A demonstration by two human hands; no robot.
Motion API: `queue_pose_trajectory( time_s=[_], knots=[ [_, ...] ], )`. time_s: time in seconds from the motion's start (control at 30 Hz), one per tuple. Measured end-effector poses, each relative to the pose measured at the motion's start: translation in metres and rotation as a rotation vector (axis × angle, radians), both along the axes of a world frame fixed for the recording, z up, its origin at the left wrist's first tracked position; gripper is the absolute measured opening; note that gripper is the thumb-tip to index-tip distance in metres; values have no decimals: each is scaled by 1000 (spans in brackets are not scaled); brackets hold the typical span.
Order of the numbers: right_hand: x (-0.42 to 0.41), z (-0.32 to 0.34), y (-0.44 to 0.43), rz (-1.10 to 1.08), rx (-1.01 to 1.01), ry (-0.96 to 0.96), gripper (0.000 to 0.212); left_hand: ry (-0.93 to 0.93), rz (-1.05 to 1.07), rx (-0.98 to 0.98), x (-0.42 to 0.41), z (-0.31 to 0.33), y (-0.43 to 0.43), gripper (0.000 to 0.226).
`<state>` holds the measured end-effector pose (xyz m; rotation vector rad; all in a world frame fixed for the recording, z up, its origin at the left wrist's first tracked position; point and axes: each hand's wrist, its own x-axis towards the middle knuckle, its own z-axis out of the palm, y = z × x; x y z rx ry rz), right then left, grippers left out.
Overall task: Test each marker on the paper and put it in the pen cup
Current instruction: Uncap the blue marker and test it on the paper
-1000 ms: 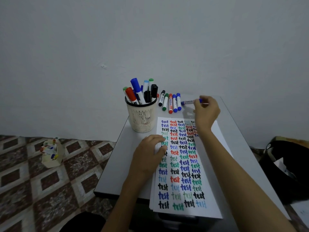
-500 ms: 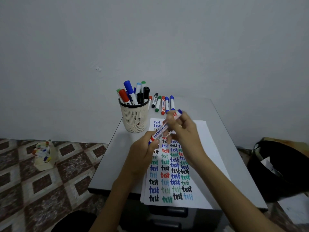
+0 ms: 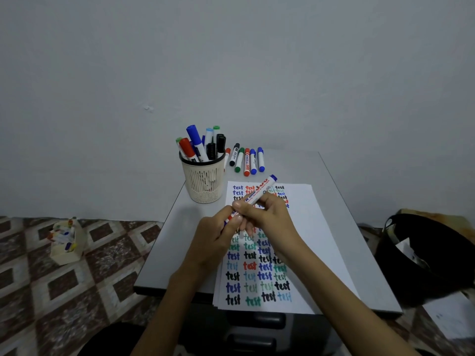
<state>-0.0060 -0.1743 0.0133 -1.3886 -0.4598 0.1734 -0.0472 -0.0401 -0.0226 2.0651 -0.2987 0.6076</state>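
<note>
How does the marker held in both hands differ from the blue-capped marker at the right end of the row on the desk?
The held marker is off the desk, slanted over the paper, gripped by the left hand and right hand; the row-end marker lies flat, untouched. The held one's barrel shows red print. Both have blue ends.

I see a white marker (image 3: 257, 194) with a blue end, tilted toward two o'clock, held up over the paper (image 3: 303, 227). The paper lies flat and is full of the word "test" in many colors. The cream cup (image 3: 204, 179) stands at eleven o'clock from the paper, full of markers. Six more markers (image 3: 246, 160) lie in a row at two o'clock from the cup.
</note>
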Motion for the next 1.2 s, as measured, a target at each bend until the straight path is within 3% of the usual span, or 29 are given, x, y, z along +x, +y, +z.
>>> queue_pose_trajectory(
  time_s=[0.23,0.7,0.83,1.0,1.1,1.2],
  knots=[
    [3,-3,-2,39,16,35,28,22,-4,-12,1,0,-1,25],
    [14,-7,-1,121,31,43,27,35,-25,-46,4,-5,1,37],
    [16,-3,-6,164,63,28,8,101,-79,-133,4,-1,3,35],
    [21,6,-12,119,-76,-13,14,138,-71,-142,6,0,2,22],
    [33,17,-21,29,27,37,11,174,19,-50,8,-3,3,25],
    [56,28,-42,-142,259,108,10,28,122,241,10,-9,3,26]
  ],
)
